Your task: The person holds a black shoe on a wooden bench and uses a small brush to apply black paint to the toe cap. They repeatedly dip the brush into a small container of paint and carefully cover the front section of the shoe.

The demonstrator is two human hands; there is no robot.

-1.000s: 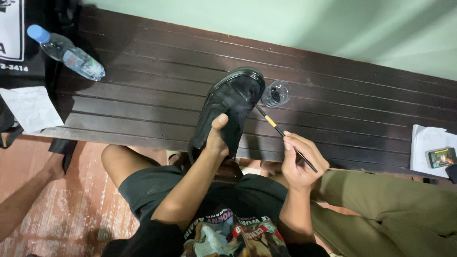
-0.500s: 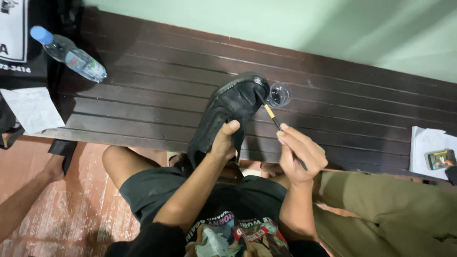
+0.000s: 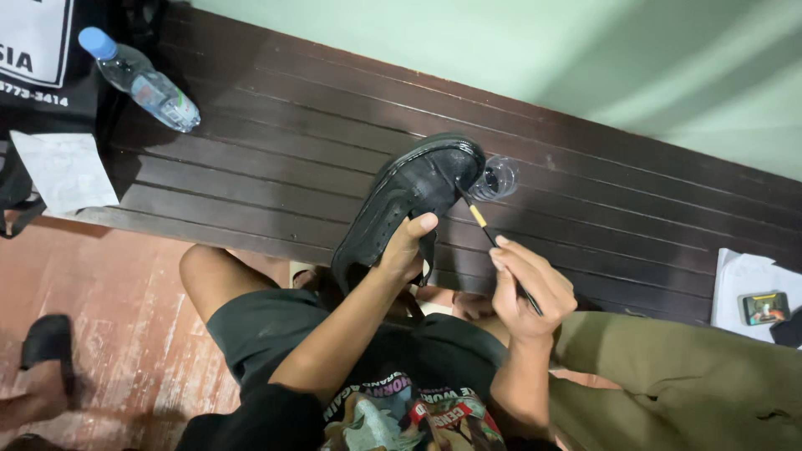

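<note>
Left hand (image 3: 403, 255) has a closed grip on the black shoe (image 3: 407, 203), thumb up along the side, fingers wrapped round behind it and out of sight. The shoe is up off the worktop (image 3: 276, 159), tilted, toe pointing away toward the green wall (image 3: 518, 58), heel down near the person's lap.

Right hand (image 3: 528, 288) is closed on a thin brush (image 3: 493, 242), pinched like a pen, fingers bunched on the dark handle. The brush runs up and left, a yellow band on the shaft just above the fingertips, the tip right at the shoe's toe. Whether the tip touches the leather is too fine to tell.

Just past the toe sits a small clear cup (image 3: 494, 177) on the dark wooden slats, touching or nearly touching the shoe's edge in this view.

Now the packages and signs. Far left, a clear plastic bottle (image 3: 140, 81) with a blue cap lies on its side on the worktop, a pale label round its middle. Beyond it, top left corner, a white sign (image 3: 32, 38) with dark lettering. Below that, a white sheet (image 3: 63, 171) lies at the worktop's left end. Far right, another white sheet (image 3: 748, 284) carries a small dark rectangular packet (image 3: 764, 307) with a green and orange face.

Bottom left, a black sandal (image 3: 48, 344) on the red floor.
</note>
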